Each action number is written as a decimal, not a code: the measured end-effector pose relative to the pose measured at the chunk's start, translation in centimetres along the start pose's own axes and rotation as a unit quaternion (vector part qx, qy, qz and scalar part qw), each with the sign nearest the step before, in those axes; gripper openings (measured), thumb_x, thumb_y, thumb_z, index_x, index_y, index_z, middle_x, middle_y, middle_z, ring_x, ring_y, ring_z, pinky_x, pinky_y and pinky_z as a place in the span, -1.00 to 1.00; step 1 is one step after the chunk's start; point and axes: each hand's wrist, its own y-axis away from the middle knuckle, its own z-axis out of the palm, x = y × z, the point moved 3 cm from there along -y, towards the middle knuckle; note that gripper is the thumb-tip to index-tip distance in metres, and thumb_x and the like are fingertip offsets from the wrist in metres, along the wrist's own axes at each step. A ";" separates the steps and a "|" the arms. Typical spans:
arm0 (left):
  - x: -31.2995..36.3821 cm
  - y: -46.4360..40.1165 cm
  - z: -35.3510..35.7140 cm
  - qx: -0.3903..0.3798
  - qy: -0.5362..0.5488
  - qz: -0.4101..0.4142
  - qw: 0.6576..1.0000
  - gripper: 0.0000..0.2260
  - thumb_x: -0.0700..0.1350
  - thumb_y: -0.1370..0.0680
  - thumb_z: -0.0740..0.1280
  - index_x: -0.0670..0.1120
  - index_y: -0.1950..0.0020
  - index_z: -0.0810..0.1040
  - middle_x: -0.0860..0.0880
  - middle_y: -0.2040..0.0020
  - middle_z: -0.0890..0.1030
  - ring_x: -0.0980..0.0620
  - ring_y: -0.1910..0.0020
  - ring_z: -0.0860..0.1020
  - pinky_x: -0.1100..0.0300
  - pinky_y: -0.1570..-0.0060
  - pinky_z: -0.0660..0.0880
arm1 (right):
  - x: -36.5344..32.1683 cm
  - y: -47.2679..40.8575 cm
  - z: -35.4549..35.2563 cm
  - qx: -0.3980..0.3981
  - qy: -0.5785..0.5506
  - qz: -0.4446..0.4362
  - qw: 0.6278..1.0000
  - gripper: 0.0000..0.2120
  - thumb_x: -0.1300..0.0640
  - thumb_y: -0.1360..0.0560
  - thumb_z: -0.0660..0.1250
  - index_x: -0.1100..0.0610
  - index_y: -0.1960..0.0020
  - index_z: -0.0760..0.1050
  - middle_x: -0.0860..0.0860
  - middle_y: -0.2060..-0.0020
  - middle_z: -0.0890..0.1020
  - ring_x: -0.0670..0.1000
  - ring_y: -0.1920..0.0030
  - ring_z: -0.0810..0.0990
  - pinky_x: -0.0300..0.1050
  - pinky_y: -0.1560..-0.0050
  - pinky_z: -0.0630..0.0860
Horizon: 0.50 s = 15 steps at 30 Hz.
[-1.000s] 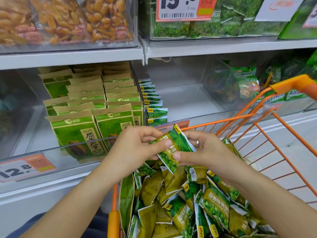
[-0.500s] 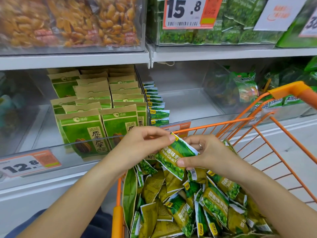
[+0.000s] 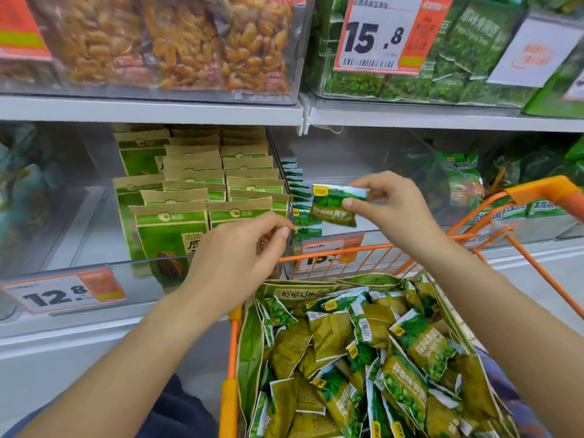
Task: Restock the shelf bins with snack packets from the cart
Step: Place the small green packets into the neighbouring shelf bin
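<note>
My right hand (image 3: 392, 203) pinches a small green snack packet (image 3: 335, 205) by its right end and holds it up in front of the clear shelf bin (image 3: 347, 159). A row of the same green packets (image 3: 300, 197) stands along that bin's left side. My left hand (image 3: 240, 248) hovers lower left of the held packet, fingers loosely curled, holding nothing. Below both hands the orange cart (image 3: 543, 192) holds several loose green packets (image 3: 379, 358).
Left of the bin stand rows of larger kraft-and-green pouches (image 3: 196, 197) behind a clear front with a 12.8 price tag (image 3: 63, 294). The upper shelf (image 3: 151, 110) carries nut bags and green bags with a 15.8 tag (image 3: 379, 36). More green bags (image 3: 461, 181) sit at the right.
My right hand has lifted the packet up out of the cart toward the shelf bin. My left hand has let go of the packet and stayed lower.
</note>
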 end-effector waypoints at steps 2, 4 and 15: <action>-0.2 0.0 0.2 -0.005 -0.017 0.004 1.000 -0.79 0.02 -0.56 0.22 0.06 -0.04 0.64 0.32 0.42 0.38 0.28 0.45 0.39 0.31 0.47 0.29 | 0.7 -2.5 1.3 -0.105 0.049 0.029 0.993 -0.91 0.18 -0.45 0.45 0.04 0.07 0.60 -0.09 0.30 0.54 -0.18 0.30 0.47 -0.21 0.18 0.38; -0.3 0.1 0.5 -0.001 -0.045 0.029 0.999 -0.80 0.00 -0.56 0.22 0.05 -0.01 0.64 0.30 0.45 0.35 0.25 0.48 0.40 0.32 0.53 0.31 | 1.9 -3.8 3.3 -0.215 0.101 0.066 0.969 -0.92 0.22 -0.46 0.44 0.10 0.06 0.62 0.01 0.30 0.58 -0.08 0.27 0.50 -0.20 0.18 0.40; -0.7 -0.2 1.3 -0.003 -0.088 0.076 0.993 -0.76 0.00 -0.57 0.17 0.02 0.02 0.64 0.13 0.37 0.60 0.09 0.45 0.55 0.17 0.56 0.46 | 4.3 -5.2 7.4 -0.239 0.163 0.157 0.944 -0.83 0.22 -0.43 0.47 0.22 -0.02 0.66 0.07 -0.01 0.67 0.03 -0.07 0.59 -0.20 -0.04 0.44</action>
